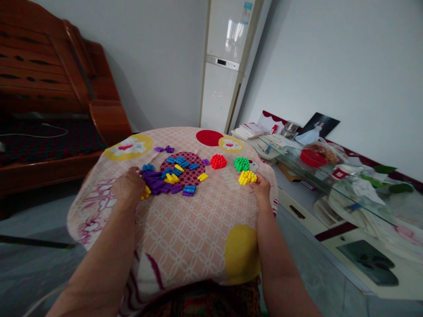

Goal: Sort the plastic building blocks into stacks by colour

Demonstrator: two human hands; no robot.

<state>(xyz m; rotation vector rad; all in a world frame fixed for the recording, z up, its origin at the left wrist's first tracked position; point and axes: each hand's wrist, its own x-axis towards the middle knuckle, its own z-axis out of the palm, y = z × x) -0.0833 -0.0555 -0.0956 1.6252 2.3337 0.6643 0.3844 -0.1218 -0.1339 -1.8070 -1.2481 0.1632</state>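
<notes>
My left hand (128, 185) is at the left side of a loose spread of small plastic pegs. Its fingers are curled in, and whatever they may grip is hidden. Beside it lie purple pegs (158, 182), with blue pegs (180, 162) and yellow pegs (172, 178) mixed among them. At the right, my right hand (261, 188) has its fingertips pinched together at the edge of a yellow peg cluster (247, 177), touching it. Just behind that stands a green cluster (242, 164). A red cluster (218, 161) sits to its left.
A patterned cloth (198, 224) covers the round table. On the right, a glass-topped cabinet (317, 180) holds papers, a red bowl (313, 157) and bags. A wooden bench (42, 83) stands at left, and a tall white air conditioner (220, 92) behind the table.
</notes>
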